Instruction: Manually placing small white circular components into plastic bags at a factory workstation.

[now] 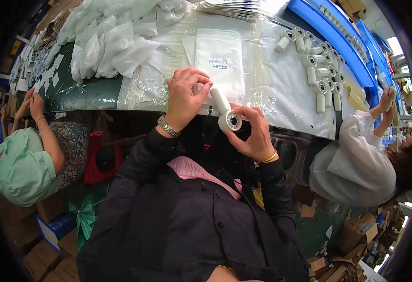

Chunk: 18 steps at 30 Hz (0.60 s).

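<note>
A white handheld fan (221, 99), with a round grille head and a plain cylindrical handle, is held tilted over the near edge of the table. My right hand (254, 131) grips its round head between thumb and fingers, the grille facing up. My left hand (186, 96) is at the handle's far end, its thumb and fingertips pinched together; whether they grip the handle or something small is hidden. Just beyond lies a stack of flat white printed bags (219, 51) on the plastic-covered table.
Several similar white fans (321, 87) stand and lie at the right, beside blue trays (330, 37). White pouches (107, 42) are heaped at the far left, and flat sheets (229, 8) lie at the back. Co-workers sit at both sides: a green sleeve (25, 155) and a white sleeve (356, 155).
</note>
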Each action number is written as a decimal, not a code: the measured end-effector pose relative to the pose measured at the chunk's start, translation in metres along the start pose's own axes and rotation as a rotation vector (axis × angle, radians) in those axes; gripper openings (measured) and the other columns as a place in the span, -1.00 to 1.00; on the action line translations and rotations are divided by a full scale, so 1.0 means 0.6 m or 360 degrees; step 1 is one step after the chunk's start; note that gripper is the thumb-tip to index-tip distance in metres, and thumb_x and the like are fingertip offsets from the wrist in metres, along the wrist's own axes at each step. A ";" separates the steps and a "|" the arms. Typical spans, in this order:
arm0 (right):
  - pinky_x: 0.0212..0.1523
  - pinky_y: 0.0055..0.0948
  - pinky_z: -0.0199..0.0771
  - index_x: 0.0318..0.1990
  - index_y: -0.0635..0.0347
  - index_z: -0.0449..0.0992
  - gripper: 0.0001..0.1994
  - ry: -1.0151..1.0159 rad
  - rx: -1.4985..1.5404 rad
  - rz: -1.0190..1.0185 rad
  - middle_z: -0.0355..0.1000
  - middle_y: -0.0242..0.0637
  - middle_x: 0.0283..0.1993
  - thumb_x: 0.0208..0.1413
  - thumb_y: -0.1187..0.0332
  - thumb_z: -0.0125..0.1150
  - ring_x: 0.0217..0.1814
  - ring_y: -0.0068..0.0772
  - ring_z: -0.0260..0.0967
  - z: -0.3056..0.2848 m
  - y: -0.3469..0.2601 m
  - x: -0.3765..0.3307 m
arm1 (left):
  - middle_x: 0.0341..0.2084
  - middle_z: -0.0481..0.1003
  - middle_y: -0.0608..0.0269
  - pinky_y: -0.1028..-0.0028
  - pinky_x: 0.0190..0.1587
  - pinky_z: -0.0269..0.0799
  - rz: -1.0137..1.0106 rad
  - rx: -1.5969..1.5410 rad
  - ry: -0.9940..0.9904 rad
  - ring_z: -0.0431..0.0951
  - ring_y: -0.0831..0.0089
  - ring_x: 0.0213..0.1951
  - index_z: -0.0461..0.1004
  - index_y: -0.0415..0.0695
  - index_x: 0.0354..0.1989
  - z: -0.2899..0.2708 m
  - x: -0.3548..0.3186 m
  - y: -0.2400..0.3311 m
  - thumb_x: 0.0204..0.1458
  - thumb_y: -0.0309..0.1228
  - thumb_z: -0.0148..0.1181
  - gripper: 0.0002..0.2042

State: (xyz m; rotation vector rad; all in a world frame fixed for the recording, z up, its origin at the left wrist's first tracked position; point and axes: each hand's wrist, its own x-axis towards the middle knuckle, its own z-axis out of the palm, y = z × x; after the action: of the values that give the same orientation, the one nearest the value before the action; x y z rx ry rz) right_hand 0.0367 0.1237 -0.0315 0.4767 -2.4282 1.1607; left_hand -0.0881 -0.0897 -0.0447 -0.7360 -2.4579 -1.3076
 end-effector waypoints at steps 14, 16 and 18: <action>0.02 -0.32 0.44 0.03 0.08 0.59 -0.54 -0.0072 -0.0405 0.0005 0.69 -0.30 0.01 -0.04 0.36 0.64 -0.15 -0.23 0.64 -0.011 -0.029 0.040 | -0.11 0.66 0.34 0.22 0.24 0.22 0.0372 -0.0053 0.0252 0.55 0.23 0.18 0.67 -0.06 -0.21 0.003 -0.006 0.024 0.15 -0.41 0.42 -0.92; 0.02 -0.32 0.44 0.03 0.08 0.60 -0.55 -0.0033 -0.0412 0.0049 0.69 -0.31 0.02 -0.03 0.36 0.63 -0.13 -0.25 0.65 -0.004 -0.027 0.043 | -0.11 0.66 0.34 0.22 0.24 0.22 0.0391 -0.0035 0.0225 0.56 0.23 0.17 0.66 -0.06 -0.21 0.002 -0.009 0.024 0.15 -0.41 0.42 -0.91; 0.00 -0.33 0.44 0.04 0.08 0.60 -0.58 0.0041 -0.0421 0.0139 0.69 -0.31 0.03 0.01 0.37 0.62 -0.11 -0.27 0.67 0.004 -0.022 0.045 | -0.11 0.66 0.34 0.22 0.24 0.22 0.0401 -0.0029 0.0209 0.56 0.22 0.17 0.66 -0.06 -0.21 0.002 -0.012 0.026 0.15 -0.41 0.42 -0.90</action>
State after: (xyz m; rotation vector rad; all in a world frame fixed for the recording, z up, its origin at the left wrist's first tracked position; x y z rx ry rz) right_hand 0.0189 0.1105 -0.0112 0.2745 -2.5525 0.8537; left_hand -0.0735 -0.0836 -0.0377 -0.9000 -2.1724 -1.2417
